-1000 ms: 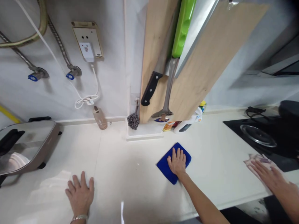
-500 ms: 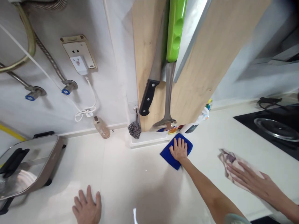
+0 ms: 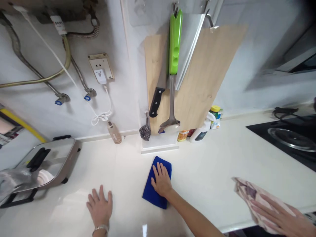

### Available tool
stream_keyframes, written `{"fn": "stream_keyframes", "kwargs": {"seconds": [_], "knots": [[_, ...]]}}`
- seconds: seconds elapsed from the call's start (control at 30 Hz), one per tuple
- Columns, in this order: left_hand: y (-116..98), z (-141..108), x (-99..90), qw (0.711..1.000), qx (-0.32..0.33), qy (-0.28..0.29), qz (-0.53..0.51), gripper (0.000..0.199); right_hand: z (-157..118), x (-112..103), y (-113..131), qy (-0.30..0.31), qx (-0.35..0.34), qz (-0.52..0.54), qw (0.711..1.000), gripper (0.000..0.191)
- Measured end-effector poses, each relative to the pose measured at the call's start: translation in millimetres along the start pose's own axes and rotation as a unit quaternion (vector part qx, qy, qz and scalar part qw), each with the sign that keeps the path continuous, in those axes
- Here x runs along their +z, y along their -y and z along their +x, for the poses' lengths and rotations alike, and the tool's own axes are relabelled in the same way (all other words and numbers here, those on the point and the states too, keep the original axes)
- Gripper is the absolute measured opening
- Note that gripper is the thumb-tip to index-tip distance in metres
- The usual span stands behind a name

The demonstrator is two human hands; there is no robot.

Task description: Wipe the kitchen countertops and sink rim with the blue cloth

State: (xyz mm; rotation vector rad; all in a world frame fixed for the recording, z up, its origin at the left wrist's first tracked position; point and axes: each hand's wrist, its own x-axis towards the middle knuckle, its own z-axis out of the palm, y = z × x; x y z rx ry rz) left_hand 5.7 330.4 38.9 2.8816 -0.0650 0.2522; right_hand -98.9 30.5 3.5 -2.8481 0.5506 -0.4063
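Observation:
My right hand (image 3: pixel 161 181) lies spread on a folded blue cloth (image 3: pixel 151 191), pressing it against the white countertop (image 3: pixel 202 191). The cloth sits just in front of the low ledge below the hanging board. To the left, my left hand (image 3: pixel 100 206), with a bracelet at the wrist, rests on the countertop with its fingers apart and holds nothing. At the right, another person's hand lies on a pink patterned cloth (image 3: pixel 259 200).
An electric pan (image 3: pixel 70 164) with a lid stands at the left. Along the wall are a small bottle (image 3: pixel 114 133), a steel scrubber (image 3: pixel 144 132), hanging knives, a wooden board (image 3: pixel 197 98) and cleaning bottles (image 3: pixel 200 131). A black cooktop (image 3: pixel 283 131) is at the right.
My right hand and the blue cloth have moved left and toward me, away from the bottles. The other person's hand and cloth have shifted toward the front edge. The view has tilted and shifted.

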Motion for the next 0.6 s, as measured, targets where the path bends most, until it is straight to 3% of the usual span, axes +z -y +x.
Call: {"fn": "stream_keyframes", "kwargs": {"seconds": [0.1,0.23,0.3,0.43,0.6], "knots": [[3,0,0.5,1.000,0.002,-0.010,0.000,0.068,-13,-8,-19,-0.021,0.038,-0.009,0.999,0.068],[4,0,2.3,1.000,0.015,-0.015,0.008,0.070,-30,-18,-68,-0.053,0.136,-0.072,0.987,0.070],[5,0,4.7,1.000,0.016,-0.018,0.020,0.070,-43,-27,-93,-0.039,0.145,-0.106,0.983,0.070],[7,1,10.6,0.998,0.002,-0.029,0.051,0.069,-71,-51,-122,0.001,0.095,-0.112,0.989,0.059],[6,2,10.0,0.999,0.013,-0.018,0.041,0.073,-73,-64,-112,0.029,-0.036,-0.065,0.997,0.055]]}}
